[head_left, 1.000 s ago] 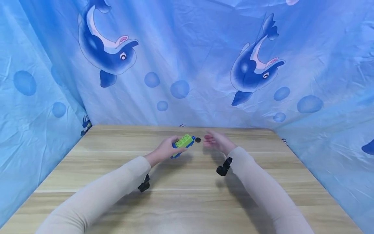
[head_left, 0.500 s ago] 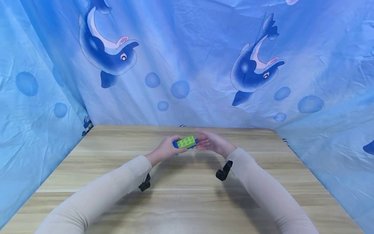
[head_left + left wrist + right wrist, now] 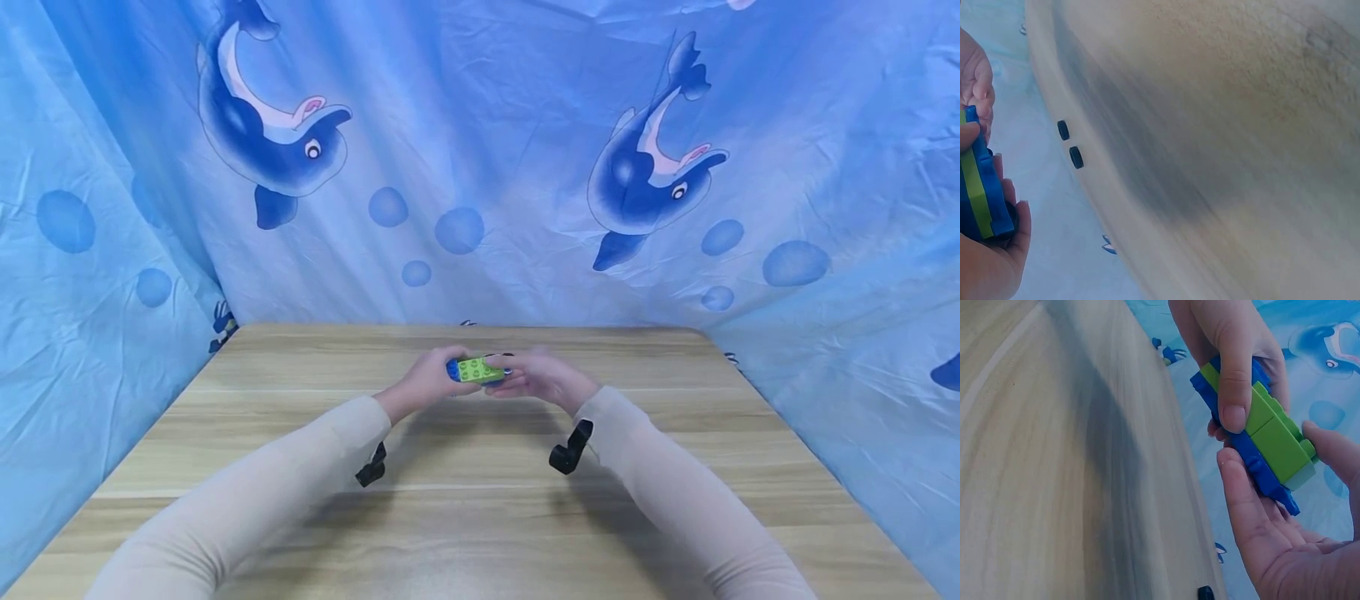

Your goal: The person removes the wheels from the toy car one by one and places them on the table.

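Note:
My left hand grips a building-block toy above the far part of the table. Lime green studded bricks sit on its blue base. In the right wrist view, the left thumb lies along the toy's side. My right hand holds the other end, its thumb at the green studs and its fingers against the blue base. The left wrist view catches the toy's blue and green side at the left edge, with a dark part partly hidden behind it.
Two small black wheels stand near the far edge of the wooden table. Blue fabric with printed dolphins hangs behind the table and along both sides. A black camera mount sits at the right wrist, another at the left.
My right hand has moved left, from apart to holding the toy's right end. In the left hand, the toy has turned from slanting up to the right to nearly level.

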Demonstrator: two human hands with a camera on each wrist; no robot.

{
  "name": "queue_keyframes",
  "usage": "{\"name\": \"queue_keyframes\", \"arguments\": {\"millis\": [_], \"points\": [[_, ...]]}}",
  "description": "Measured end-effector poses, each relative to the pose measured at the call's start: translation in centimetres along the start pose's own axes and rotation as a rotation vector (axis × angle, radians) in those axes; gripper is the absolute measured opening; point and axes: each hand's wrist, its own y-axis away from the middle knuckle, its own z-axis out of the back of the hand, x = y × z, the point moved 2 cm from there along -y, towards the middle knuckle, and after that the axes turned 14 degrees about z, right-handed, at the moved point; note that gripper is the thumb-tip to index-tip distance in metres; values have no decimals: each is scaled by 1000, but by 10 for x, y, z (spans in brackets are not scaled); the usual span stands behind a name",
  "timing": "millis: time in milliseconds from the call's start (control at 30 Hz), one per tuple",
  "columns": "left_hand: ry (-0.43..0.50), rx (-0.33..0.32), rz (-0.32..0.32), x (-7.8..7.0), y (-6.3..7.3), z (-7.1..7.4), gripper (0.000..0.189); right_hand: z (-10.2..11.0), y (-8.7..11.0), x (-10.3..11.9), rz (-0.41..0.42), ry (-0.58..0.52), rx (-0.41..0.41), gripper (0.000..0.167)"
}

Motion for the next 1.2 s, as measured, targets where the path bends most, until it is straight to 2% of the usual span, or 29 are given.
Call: {"name": "queue_keyframes", "arguments": {"millis": [233, 500, 700, 867, 1000, 1200], "points": [[-51, 7, -63, -5, 1, 3, 47, -5, 0, -4, -7, -42, 35, 48], [-79, 35, -95, -9, 0, 4, 47, -10, -2, -9, -4, -75, 45, 49], [-93, 41, -90, -8, 0, 4, 52, -12, -3, -12, 32, -48, 47, 42], [-53, 44, -72, -7, 0, 4, 56, -13, -3, -13, 51, -45, 15, 42], [50, 24, -3, -5, -1, 3, 62, -10, -3, -13, 72, -84, -29, 43], [362, 4, 212, 2, -2, -1, 73, -7, -1, -10, 130, -110, -66, 42]]}}
